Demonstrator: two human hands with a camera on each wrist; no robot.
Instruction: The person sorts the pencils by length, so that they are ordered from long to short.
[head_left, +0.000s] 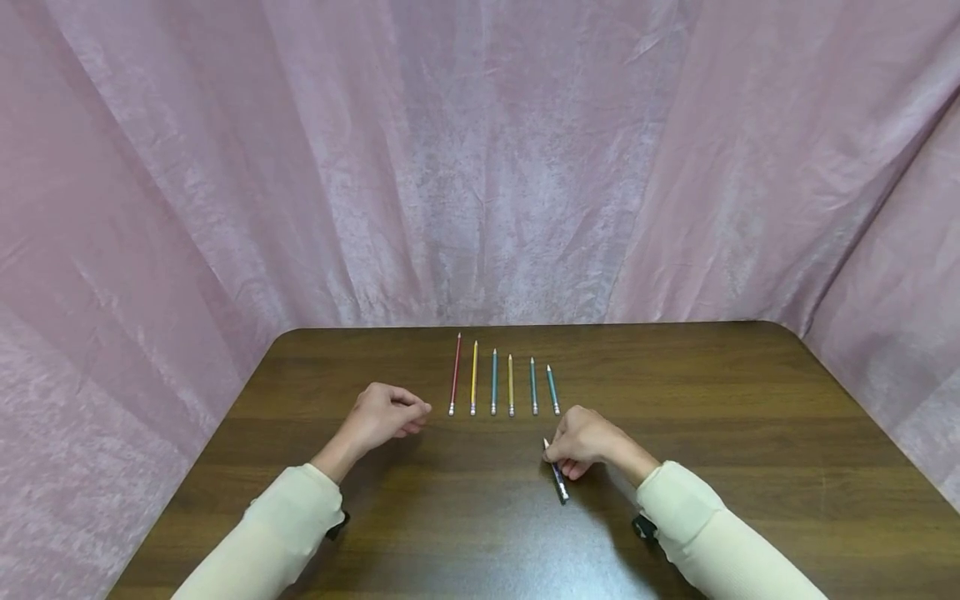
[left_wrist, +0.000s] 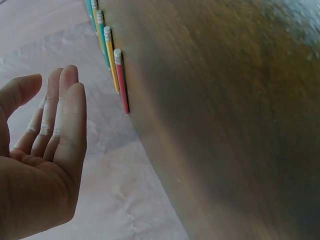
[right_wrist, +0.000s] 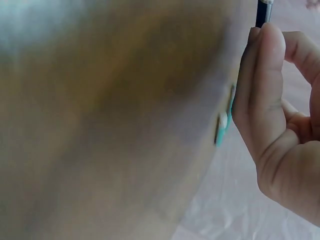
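Between the thumb and fingers of my right hand (head_left: pixel 587 437) is a dark pencil (head_left: pixel 558 482), its tip pointing away and its white eraser end toward me. The right wrist view shows only its dark barrel and silver ferrule (right_wrist: pixel 263 12) above the fingertips. My left hand (head_left: pixel 386 412) holds nothing, its fingers loosely extended left of a row of pencils. From left to right lie a red pencil (head_left: pixel 455 375), a yellow pencil (head_left: pixel 474 379), a teal pencil (head_left: pixel 494 383), another yellow pencil (head_left: pixel 511 386) and two shorter teal pencils (head_left: pixel 533 386), erasers nearest me.
The pencils rest on a brown wooden table (head_left: pixel 750 417) with rounded far corners. Pink curtains (head_left: pixel 510 167) hang behind it and on both sides. The row's eraser ends are roughly level, while the tips step down in length toward the right.
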